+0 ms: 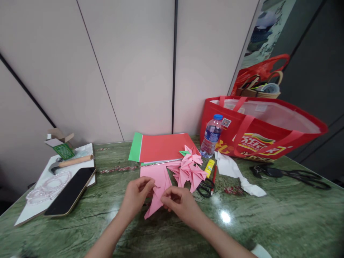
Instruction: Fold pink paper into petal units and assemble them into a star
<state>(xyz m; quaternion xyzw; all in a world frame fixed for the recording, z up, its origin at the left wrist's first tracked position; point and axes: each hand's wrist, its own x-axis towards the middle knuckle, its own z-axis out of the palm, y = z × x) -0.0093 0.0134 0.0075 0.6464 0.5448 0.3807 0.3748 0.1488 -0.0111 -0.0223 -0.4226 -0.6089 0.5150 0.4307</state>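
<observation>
Both my hands pinch a folded piece of pink paper [155, 205] low over the green marble table [282, 218]. My left hand [136, 196] grips its upper left edge with fingers closed. My right hand [180, 204] holds the right side, fingers curled on it. Just behind lie a flat pink sheet [156, 173] and a pile of folded pink paper shapes [191, 168]. Further back rests a stack of red and green paper sheets [161, 147].
A water bottle [211, 137], yellow glue stick [209, 167], red pen [214, 176], small scissors [205, 188] and crumpled white paper [236, 172] lie to the right. A red tote bag [258, 129] and large black scissors [292, 175] sit further right. A phone [71, 191], beads [48, 186], hammer [71, 163] and small box [60, 145] rest on the left.
</observation>
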